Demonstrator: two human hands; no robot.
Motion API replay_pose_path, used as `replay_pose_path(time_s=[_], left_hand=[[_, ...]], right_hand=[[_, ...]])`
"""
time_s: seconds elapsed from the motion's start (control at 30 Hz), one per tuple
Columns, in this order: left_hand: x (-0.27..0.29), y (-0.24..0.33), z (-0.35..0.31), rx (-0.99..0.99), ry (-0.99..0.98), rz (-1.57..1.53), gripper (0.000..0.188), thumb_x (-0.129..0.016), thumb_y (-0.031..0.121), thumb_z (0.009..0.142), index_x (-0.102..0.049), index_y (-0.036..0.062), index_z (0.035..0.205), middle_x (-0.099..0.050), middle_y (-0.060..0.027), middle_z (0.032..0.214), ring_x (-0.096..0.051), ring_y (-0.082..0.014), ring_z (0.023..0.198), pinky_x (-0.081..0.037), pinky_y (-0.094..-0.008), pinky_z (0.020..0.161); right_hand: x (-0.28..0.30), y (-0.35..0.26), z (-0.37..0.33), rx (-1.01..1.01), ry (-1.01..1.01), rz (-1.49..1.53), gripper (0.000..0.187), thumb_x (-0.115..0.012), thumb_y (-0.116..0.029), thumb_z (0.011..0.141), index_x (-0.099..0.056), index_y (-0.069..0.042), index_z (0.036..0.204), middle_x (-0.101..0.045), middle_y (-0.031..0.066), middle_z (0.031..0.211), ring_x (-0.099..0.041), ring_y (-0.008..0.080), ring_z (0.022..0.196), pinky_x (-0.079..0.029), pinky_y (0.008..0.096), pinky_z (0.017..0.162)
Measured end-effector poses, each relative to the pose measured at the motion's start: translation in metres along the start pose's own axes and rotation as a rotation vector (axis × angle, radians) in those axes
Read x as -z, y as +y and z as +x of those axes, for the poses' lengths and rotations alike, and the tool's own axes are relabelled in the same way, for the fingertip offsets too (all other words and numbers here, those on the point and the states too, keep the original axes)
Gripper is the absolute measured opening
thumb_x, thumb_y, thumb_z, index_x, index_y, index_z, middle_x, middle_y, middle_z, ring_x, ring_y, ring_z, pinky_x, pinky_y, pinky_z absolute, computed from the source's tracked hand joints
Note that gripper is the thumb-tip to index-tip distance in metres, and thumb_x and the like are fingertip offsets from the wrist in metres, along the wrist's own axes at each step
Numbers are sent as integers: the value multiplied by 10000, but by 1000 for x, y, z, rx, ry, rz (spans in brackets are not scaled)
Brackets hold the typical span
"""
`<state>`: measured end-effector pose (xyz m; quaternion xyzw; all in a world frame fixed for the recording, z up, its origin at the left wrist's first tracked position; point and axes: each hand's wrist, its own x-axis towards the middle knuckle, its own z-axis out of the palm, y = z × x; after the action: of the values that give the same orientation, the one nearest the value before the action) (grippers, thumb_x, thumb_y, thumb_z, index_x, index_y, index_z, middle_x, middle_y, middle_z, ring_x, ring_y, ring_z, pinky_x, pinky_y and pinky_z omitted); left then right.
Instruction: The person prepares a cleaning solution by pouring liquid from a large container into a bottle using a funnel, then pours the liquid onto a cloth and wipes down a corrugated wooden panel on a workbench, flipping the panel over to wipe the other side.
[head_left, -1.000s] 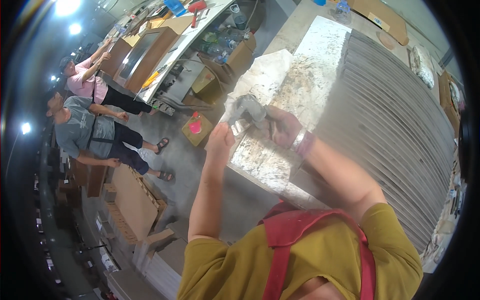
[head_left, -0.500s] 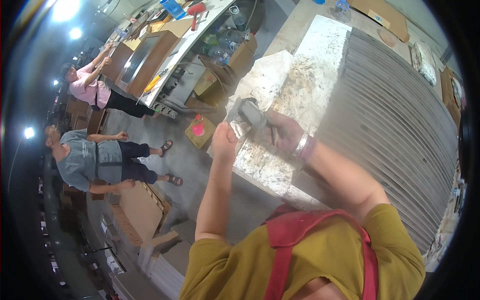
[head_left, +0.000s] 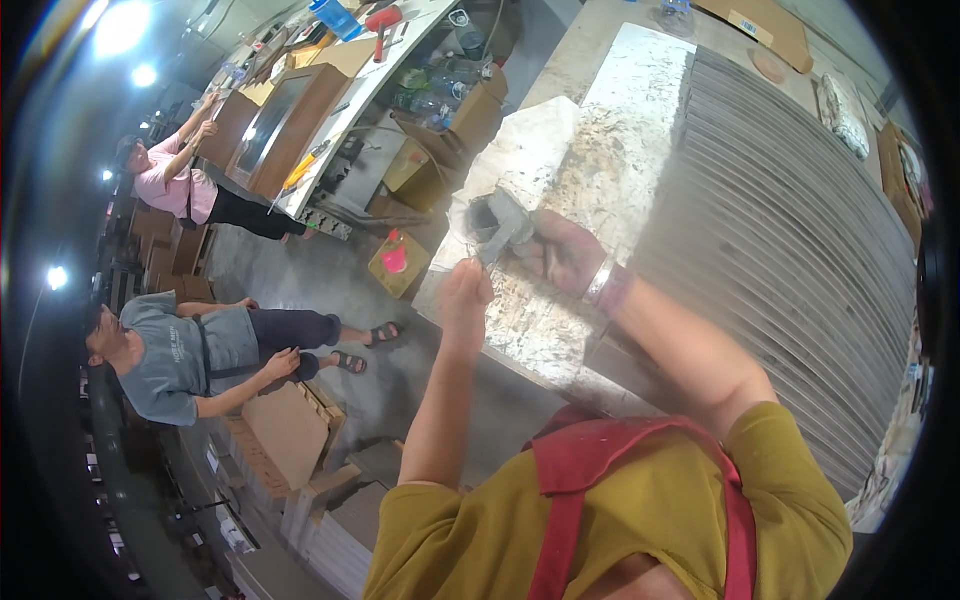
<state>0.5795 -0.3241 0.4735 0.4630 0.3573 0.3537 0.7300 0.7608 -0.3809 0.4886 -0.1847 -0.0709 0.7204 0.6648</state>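
My right hand, its fingers dark with grey smears, is closed around a grey hollow piece above the pale worktop. The piece has a dark opening on its left side; its exact kind is unclear. My left hand is closed just below it, pinching a flat grey blade-like tool that reaches up to the piece's lower edge. Beneath the hands lie a crumpled white sheet and a white board stained with dark marks.
Many long grey strips lie side by side at the right. A person in a grey shirt stands left; another in pink works at a far bench. A yellowish container sits on the floor beside the worktop.
My left hand has moved slightly right and down, bringing the blade-like tool below the grey piece. The piece has turned in my right hand. The person in grey has changed posture.
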Motion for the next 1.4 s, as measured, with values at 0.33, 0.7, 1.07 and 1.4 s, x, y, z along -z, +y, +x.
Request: replay_pose_path(time_s=[0.33, 0.7, 1.07, 1.4], left_hand=[[-3, -1, 7, -82, 73, -61, 218, -469, 159, 973, -467, 121, 758, -367, 81, 670, -353, -7, 591, -307, -158, 535], [-17, -10, -3, 10, -9, -45, 225, -414, 198, 976, -431, 123, 764, -326, 68, 679, -314, -34, 606, -274, -190, 536], [-5, 15, 8, -88, 240, 3, 247, -462, 180, 951, -423, 142, 710, -328, 76, 599, -278, -29, 529, -199, -212, 468], [-7, 52, 8, -133, 194, 209, 238, -477, 167, 931, -489, 76, 712, -383, 69, 638, -333, -22, 586, -263, -202, 519]], right_hand=[[-13, 10, -4, -39, 53, 116, 280, -364, -177, 988, -465, 27, 1150, -607, 200, 1081, -665, 228, 867, -579, 317, 740], [6, 0, 0, -16, 13, -95, 365, -445, -248, 956, -465, 1, 1221, -566, 168, 1185, -590, 268, 1061, -479, 399, 934], [-8, 1, 1, -38, -2, -7, 234, -444, -181, 954, -543, 10, 1045, -614, 80, 852, -550, 102, 608, -481, 224, 512], [-28, -17, 9, 780, 0, -2050, 290, -562, -209, 853, -524, -87, 1112, -559, 175, 966, -581, 350, 879, -466, 424, 786]])
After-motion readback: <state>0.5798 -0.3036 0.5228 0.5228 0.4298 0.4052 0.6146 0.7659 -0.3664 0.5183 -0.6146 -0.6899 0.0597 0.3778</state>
